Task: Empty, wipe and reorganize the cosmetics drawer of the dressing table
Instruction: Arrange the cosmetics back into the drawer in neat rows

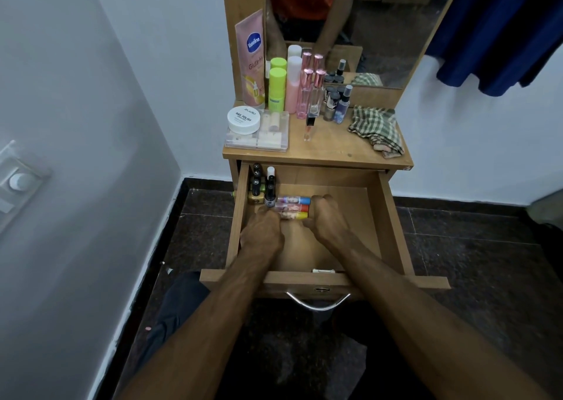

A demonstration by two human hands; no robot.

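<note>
Seen from the head camera, looking down into an open wooden drawer [387,226], three small colourful tubes [294,207] lie side by side on the drawer floor, long axes running left to right, stacked front to back near the back left. The left hand [262,232] sits at their left ends and the right hand [327,216] at their right ends, both with fingers curled in towards the tubes; whether either is truly gripping or only nudging them into line cannot be told. The hands look equally near. Just left of the tubes, several nail polish bottles [262,186] stand upright in the back left corner. Above, the table [329,146] carries lotion, bottles, a clear box and a checked cloth [376,128], under a mirror. White walls and dark stone floor surround it.
</note>
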